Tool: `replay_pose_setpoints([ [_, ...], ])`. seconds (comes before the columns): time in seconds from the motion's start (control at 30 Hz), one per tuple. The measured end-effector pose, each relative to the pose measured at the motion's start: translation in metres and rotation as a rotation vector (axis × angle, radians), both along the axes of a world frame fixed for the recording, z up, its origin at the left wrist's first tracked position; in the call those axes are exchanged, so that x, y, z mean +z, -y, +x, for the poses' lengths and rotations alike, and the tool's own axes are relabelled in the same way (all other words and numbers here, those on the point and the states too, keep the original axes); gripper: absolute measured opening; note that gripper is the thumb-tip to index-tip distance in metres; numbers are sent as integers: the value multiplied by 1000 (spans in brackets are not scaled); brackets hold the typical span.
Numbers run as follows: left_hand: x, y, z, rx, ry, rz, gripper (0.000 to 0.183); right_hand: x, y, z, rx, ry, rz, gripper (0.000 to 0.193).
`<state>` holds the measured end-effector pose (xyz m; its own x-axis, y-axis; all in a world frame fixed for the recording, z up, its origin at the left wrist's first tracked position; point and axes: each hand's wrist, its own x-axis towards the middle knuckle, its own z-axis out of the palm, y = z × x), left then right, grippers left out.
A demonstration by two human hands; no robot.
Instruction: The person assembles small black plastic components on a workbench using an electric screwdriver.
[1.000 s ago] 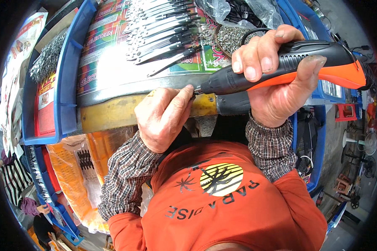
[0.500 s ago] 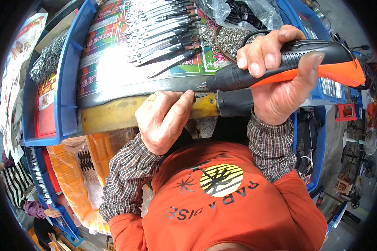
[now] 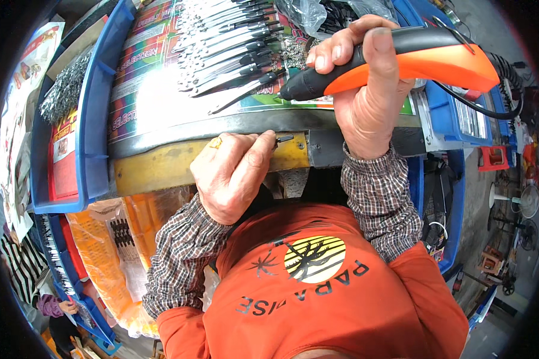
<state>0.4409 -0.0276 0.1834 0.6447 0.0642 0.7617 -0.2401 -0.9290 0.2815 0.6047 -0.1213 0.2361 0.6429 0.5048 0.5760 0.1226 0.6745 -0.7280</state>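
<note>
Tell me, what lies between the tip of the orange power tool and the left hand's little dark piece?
In the head view, only the worktop's dark metal edge lies between the tool tip and the small piece pinched by the left hand.

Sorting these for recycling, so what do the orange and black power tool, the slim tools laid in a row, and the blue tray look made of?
Power tool in the right hand: likely moulded plastic, matt black with glossy orange shell, smooth seams.
Row of slim tools: apparently bright metal blades, mirror glints, with dark handles, perhaps plastic.
Blue tray: probably plastic, uniform colour, ribbed rim.
</note>
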Motion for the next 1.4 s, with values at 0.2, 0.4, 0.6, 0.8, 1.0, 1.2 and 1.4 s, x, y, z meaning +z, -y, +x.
replay_pose_setpoints([
  [0.2, 2, -6, -5, -19, 34, -30, 34, 2, -10, 5, 106, -68, 78, 36],
  [0.4, 4, -7, -7, -29, 25, -37, 33, 4, -15, -4, -29, -67, 50, 30],
  [0.6, 3, -7, -6, -31, 42, -39, 32, 2, -7, -3, 2, 0, 14, 30],
  [0.8, 7, -5, -10, -20, 14, -61, 30, 6, 3, -7, 34, -59, -1, 34],
  [1.0, 6, -4, -8, 0, 11, -80, 31, 11, 11, -11, 43, -79, -8, 37],
  [1.2, 1, -4, -4, 21, 13, -56, 32, 11, 18, -12, 86, -89, -11, 41],
  [1.4, -1, -4, -2, 15, 25, -43, 34, 10, 22, -12, 118, -83, 5, 41],
])
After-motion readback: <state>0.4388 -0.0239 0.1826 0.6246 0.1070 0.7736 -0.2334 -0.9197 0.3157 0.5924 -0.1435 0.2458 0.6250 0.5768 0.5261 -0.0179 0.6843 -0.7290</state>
